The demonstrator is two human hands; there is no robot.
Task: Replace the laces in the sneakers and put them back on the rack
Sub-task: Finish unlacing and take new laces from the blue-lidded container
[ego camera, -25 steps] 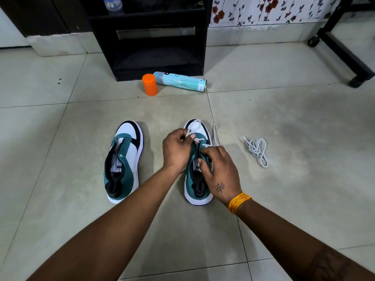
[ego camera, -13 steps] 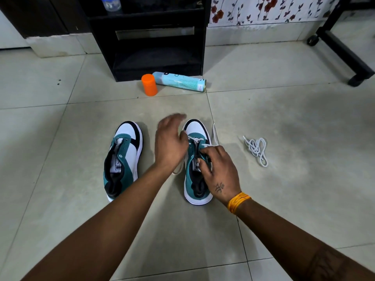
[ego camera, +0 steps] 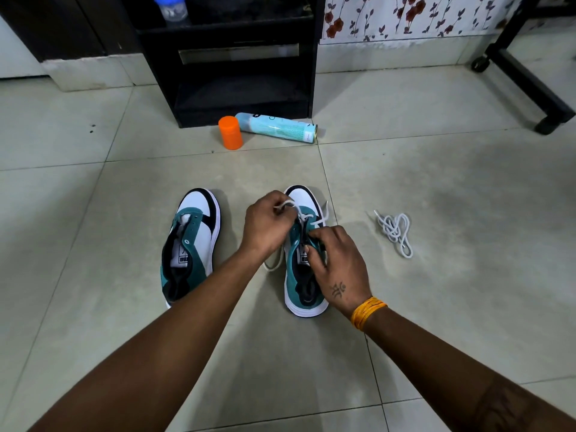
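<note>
Two teal, white and black sneakers stand on the tiled floor, toes pointing away from me. The left sneaker (ego camera: 191,241) has no lace. Over the right sneaker (ego camera: 304,294) my left hand (ego camera: 268,227) pinches a white lace (ego camera: 321,218) that runs through the front eyelets, one loop trailing on the floor to the shoe's left. My right hand (ego camera: 338,265) grips the teal upper by the tongue. A second white lace (ego camera: 396,232) lies bunched on the floor to the right.
A black shoe rack (ego camera: 240,57) stands against the wall ahead. In front of it an orange cap (ego camera: 230,132) stands beside a light blue spray can (ego camera: 277,126) lying on its side. A black wheeled stand leg (ego camera: 526,79) crosses the far right.
My left hand reached forward over the toe with the fingers spread, then came back and now pinches the lace above the front eyelets. My right hand stayed on the shoe.
</note>
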